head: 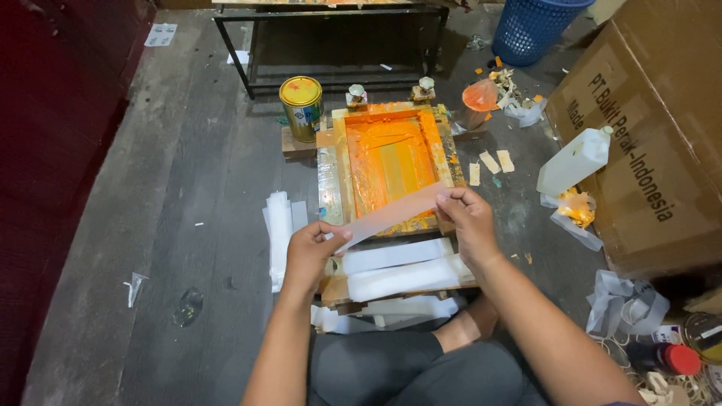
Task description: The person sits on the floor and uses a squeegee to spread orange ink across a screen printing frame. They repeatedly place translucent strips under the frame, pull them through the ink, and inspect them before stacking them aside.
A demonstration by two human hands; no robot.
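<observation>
**Translucent strip stretched between both hands over the printing screen**

I am holding a long translucent plastic strip (392, 214) by its two ends, and it is running on a slant from my left hand (312, 252) up to my right hand (468, 218). My left hand is pinching the lower end, thumb on top and fingers curled beneath, so that the strip is leaving my grip toward 2 o'clock. My right hand is clamping the upper end between thumb and fingertips, with the strip leaving it toward 8 o'clock. Both grips are closed on the strip, which is hanging taut and clear of everything below.

The strip is crossing the near edge of a wooden-framed printing screen (391, 162) that is smeared with orange ink and is lying at 12 o'clock from my hands. Just under the strip, at 6 o'clock, white strips (402, 267) are lying stacked on a board. A bundle of white plastic sleeves (280, 225) is lying on the floor at 9 o'clock from my left hand. A yellow-lidded paint can (301, 105) is standing at 11 o'clock beyond the screen, and a white plastic jug (575, 159) is leaning against a cardboard box (654, 128) at 2 o'clock from my right hand.
</observation>
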